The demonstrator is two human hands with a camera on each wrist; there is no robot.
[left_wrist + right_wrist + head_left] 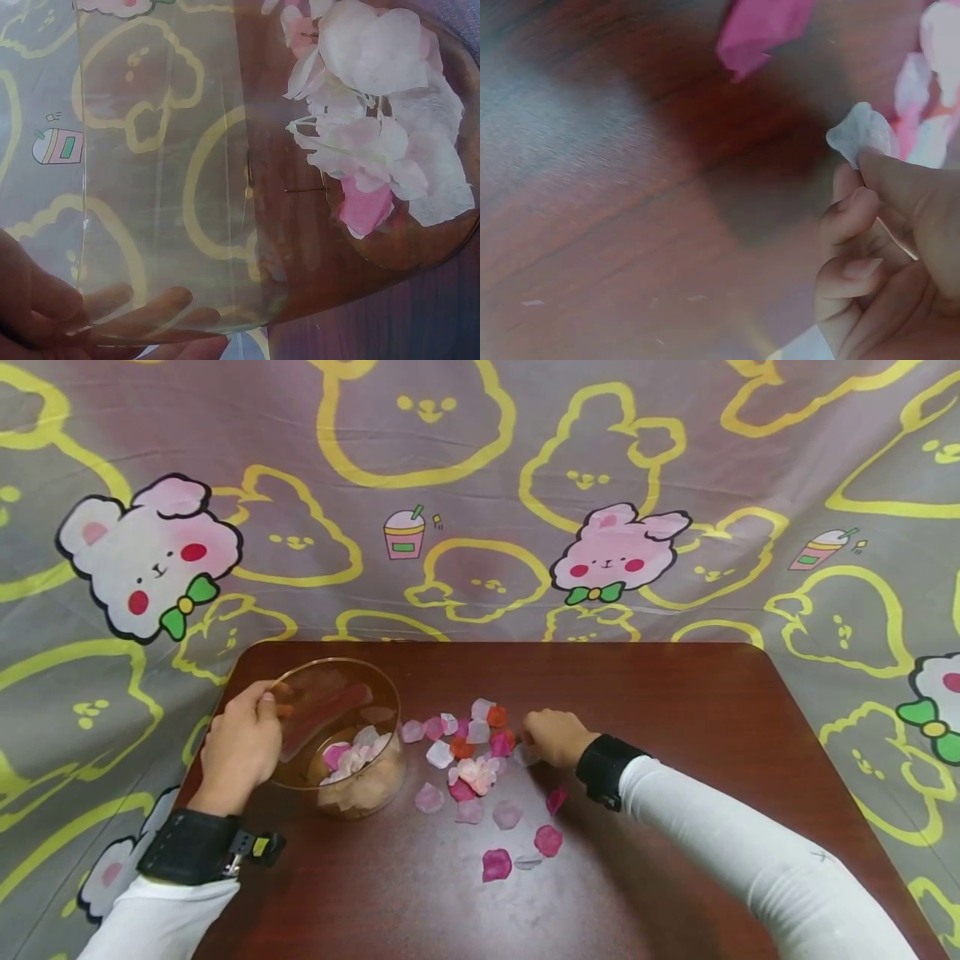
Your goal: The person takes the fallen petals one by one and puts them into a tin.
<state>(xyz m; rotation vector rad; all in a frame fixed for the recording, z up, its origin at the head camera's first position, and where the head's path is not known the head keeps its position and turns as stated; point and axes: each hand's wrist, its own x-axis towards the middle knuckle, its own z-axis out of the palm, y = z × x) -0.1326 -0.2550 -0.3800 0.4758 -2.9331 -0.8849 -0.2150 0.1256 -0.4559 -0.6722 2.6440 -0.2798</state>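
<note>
At the table's left, my left hand (243, 739) grips the rim of a clear amber-tinted glass bowl (378, 789), thumb on one side and fingers on the other. The bowl leans toward this hand. Inside lie white and pale pink petals (356, 760) with a bright pink one (365, 208) among them. Right of the scattered petals, my right hand (555, 737) pinches a small whitish petal (861, 133) between thumb and index finger. Its other fingers are curled. A pale peach flower (477, 774) sits in the middle of the scattered petals.
Loose petals in pink, white and orange-red spread over the middle of the dark wooden table (675, 693). Nearest the front are a crimson petal (497, 864) and a deep pink one (548, 841). A patterned cloth (480, 510) hangs behind and at both sides.
</note>
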